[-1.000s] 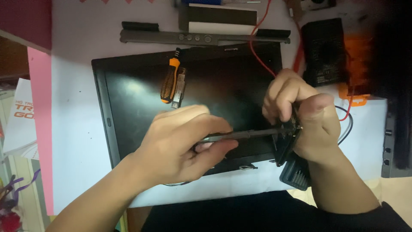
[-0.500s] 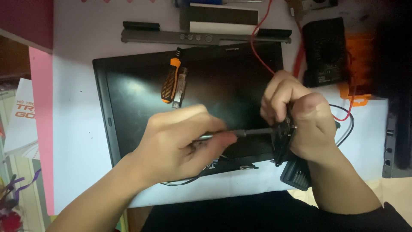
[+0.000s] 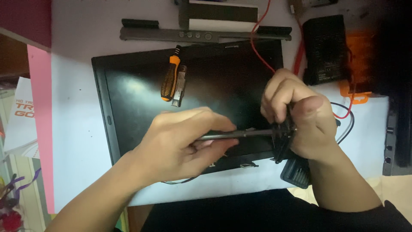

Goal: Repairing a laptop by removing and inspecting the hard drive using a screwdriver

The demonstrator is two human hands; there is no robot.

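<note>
My left hand (image 3: 184,141) grips a thin dark tool shaft (image 3: 240,134) that runs horizontally to the right. My right hand (image 3: 300,116) is closed around a small black part (image 3: 282,137), and the shaft's tip meets it there. Both hands hover over a black laptop screen panel (image 3: 128,99) lying flat on the white table (image 3: 73,141). An orange-and-black screwdriver (image 3: 170,79) rests on the panel's upper left, beside a small grey metal piece (image 3: 180,88).
A long grey strip with round buttons (image 3: 201,34) lies behind the panel. A black box (image 3: 326,49), an orange object (image 3: 358,77) and red and black wires (image 3: 257,47) sit at the right. A black ridged block (image 3: 296,174) lies under my right wrist. A pink board (image 3: 40,129) borders the left.
My left hand has slid slightly left along the shaft and my right hand has shifted a little; both keep their hold.
</note>
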